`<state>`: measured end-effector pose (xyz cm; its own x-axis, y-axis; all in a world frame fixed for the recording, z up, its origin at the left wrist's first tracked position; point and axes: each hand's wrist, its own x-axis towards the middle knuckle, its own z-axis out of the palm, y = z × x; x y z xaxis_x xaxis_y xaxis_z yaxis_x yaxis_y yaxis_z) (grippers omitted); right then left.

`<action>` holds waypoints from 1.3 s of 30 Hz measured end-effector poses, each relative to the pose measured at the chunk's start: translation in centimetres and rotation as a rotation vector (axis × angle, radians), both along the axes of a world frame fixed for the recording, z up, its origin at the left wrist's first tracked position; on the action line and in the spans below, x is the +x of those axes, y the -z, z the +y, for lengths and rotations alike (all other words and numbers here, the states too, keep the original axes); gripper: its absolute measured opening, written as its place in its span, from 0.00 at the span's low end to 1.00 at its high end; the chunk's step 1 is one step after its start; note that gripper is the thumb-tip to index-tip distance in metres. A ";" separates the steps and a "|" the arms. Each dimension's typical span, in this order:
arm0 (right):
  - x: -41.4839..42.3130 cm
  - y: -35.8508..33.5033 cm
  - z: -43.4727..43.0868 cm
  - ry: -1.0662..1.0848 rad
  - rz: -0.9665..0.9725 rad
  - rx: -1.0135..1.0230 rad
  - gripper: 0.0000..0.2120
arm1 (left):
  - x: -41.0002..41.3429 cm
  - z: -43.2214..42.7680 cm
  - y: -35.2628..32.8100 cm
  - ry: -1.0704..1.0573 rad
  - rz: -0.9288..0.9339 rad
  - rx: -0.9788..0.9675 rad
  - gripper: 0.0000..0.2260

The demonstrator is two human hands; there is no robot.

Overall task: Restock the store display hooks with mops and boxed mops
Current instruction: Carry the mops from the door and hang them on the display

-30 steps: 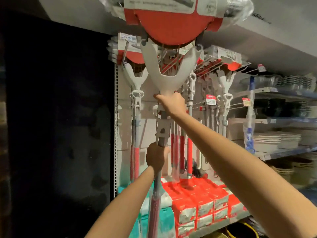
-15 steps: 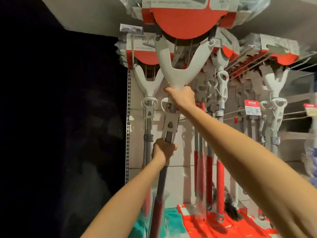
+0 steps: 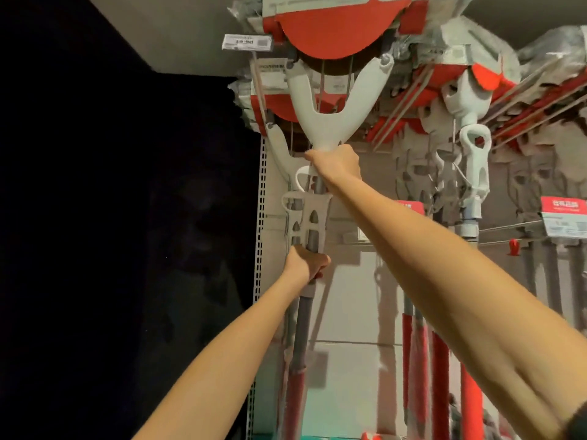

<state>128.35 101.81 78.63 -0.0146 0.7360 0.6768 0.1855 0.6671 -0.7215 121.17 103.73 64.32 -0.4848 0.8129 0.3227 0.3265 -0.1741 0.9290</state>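
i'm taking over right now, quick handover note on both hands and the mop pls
Right hand: gripping the mop at the base of its white Y-shaped yoke.
Left hand: gripping the same mop's grey pole lower down.
The mop is held upright, its red and white head up at the top hook beside the price tag.
Done: other mops already hang to the right.
Left: whether this one is seated on the hook cannot be seen; confirm, then release.

A white price tag [image 3: 247, 42] at the tip of the top-left hook reads roughly "$8.90". The red tags [image 3: 563, 206] on the lower hooks carry white characters too blurred to read.
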 end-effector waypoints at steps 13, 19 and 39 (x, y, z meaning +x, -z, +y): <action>-3.0 -0.4 2.6 0.051 -0.033 0.046 0.19 | -2.5 3.0 -0.3 -0.002 -0.022 0.031 0.10; -3.3 -0.5 4.1 0.082 0.003 0.015 0.26 | -2.5 4.0 -0.8 0.052 0.026 0.009 0.11; -4.1 -0.4 4.2 -0.047 0.049 0.080 0.22 | -4.4 3.9 -0.5 0.046 0.064 -0.030 0.10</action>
